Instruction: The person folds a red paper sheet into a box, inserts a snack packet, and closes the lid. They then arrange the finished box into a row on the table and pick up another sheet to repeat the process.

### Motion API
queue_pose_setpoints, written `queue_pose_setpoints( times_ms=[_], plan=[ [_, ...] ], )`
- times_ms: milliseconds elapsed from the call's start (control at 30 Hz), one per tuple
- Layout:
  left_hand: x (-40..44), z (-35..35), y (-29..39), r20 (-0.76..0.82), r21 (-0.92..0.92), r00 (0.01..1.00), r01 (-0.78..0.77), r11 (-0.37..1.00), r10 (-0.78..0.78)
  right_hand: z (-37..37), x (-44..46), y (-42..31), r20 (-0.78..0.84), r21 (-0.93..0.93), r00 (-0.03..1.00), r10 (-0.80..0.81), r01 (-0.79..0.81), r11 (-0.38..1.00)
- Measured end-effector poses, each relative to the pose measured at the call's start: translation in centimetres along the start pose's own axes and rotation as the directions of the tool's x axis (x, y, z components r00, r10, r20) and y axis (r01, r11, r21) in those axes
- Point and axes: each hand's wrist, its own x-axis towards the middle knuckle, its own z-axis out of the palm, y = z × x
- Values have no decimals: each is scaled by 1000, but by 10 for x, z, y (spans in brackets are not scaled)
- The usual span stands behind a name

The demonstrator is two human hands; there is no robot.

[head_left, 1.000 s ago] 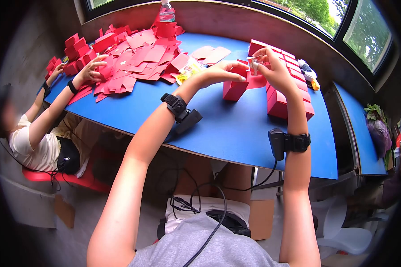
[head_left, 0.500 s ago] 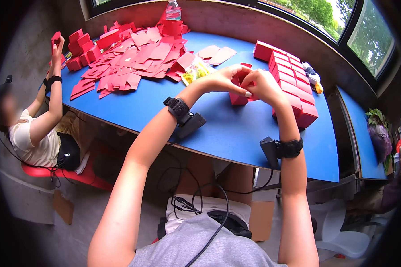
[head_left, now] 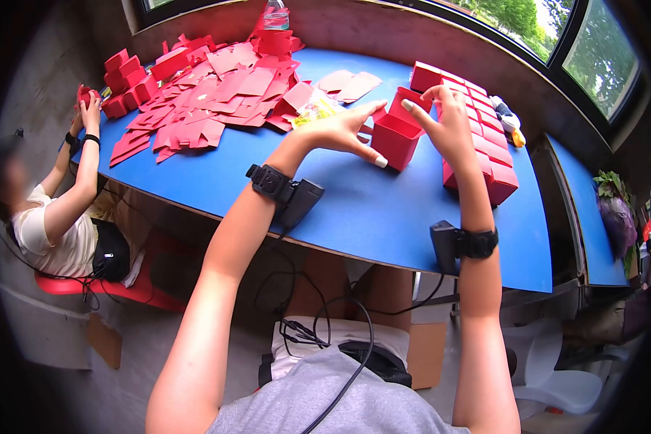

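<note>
An open-topped red paper box (head_left: pixel 393 145) stands upright on the blue table in front of me. My left hand (head_left: pixel 340 137) is at its left side, fingers and thumb spread apart, with the thumb tip close to the box's lower front. At the top right rim is my right hand (head_left: pixel 448 126), its thumb and fingers curved and apart beside the raised flap. Whether these fingertips touch the flap is hard to tell. Right behind that hand, rows of closed red boxes (head_left: pixel 493 150) are lined up.
Flat red paper pieces (head_left: pixel 224 90) cover the table's (head_left: pixel 325 210) left part, near a yellow packet (head_left: pixel 317 110) and a bottle (head_left: pixel 275 16). Stacked red boxes (head_left: pixel 126 76) stand by a co-worker (head_left: pixel 58 217) seated at left, who handles a red piece. A window (head_left: pixel 513 29) lies behind.
My hands have moved apart from their pinched-together position over the box, and its open top now shows. The co-worker's raised hands have come down.
</note>
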Motion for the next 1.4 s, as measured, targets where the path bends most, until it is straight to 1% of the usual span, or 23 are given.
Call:
queue_pose_setpoints(
  times_ms=[33,67,100,133,167,233,267,300,367,400,433,500,567,633,733,800,833,933,1100,1200,1233,1300,1400],
  plan=[
    [-7,-4,8,46,-76,998,35,997,-31,-5,-3,-1,104,167,993,64,-81,983],
    [-15,-18,16,80,25,993,87,996,-89,-4,-7,2,206,204,977,52,-95,974],
    [-18,-33,7,44,14,999,-5,1000,4,-4,-12,5,303,238,952,39,-115,964],
    [-21,-47,0,-59,-83,998,-26,996,21,-9,-20,-4,257,173,966,-8,-37,984],
    [-21,-59,-7,-164,-181,986,-55,982,25,-10,-21,-2,256,169,967,-5,-39,985],
    [-15,-79,-22,-460,151,875,245,958,-152,-6,-24,2,266,253,964,-19,-51,966],
    [-11,-81,-37,-525,280,842,306,910,-122,-3,-24,2,269,258,963,-21,-51,965],
    [-7,-81,-51,-549,406,828,381,830,-111,1,-25,1,307,299,952,-11,-85,950],
    [5,-78,-77,-550,434,804,507,745,-228,7,-27,1,379,372,926,5,-157,915],
    [8,-76,-80,-551,435,804,506,745,-224,17,-30,10,349,424,937,-22,-137,895],
    [11,-73,-81,-588,413,773,541,732,-240,23,-32,16,308,356,950,-58,-59,933],
    [19,-69,-76,-623,393,745,560,729,-237,28,-35,19,289,352,956,-55,-53,935],
    [20,-71,-64,-486,211,741,615,760,-464,29,-35,19,286,405,957,-55,-68,912],
    [23,-72,-81,-550,283,769,538,794,-326,31,-36,17,217,327,972,-91,15,945],
    [17,-72,-81,-603,258,741,532,806,-296,32,-34,16,212,346,972,-100,21,938],
    [11,-78,-86,-662,212,718,454,866,-215,32,-37,17,204,325,971,-124,53,944],
    [8,-83,-90,-614,181,774,330,927,-155,31,-38,16,209,325,970,-122,49,944],
    [1,-85,-77,-636,322,771,254,912,9,30,-42,12,216,275,967,-135,73,959],
    [-4,-91,-70,-661,228,750,233,945,-25,29,-44,9,259,213,959,-116,60,975],
    [-6,-91,-66,-721,22,693,28,999,-3,28,-43,5,260,192,959,-114,65,979],
    [-8,-90,-64,-723,21,691,35,999,-9,27,-45,3,264,198,957,-116,64,978],
    [-7,-90,-52,-758,-200,634,-1,980,-154,26,-44,-2,254,192,961,-108,60,980],
    [-5,-83,-34,-738,-248,667,-123,961,-105,30,-44,0,229,197,963,-143,98,976]
  ],
)
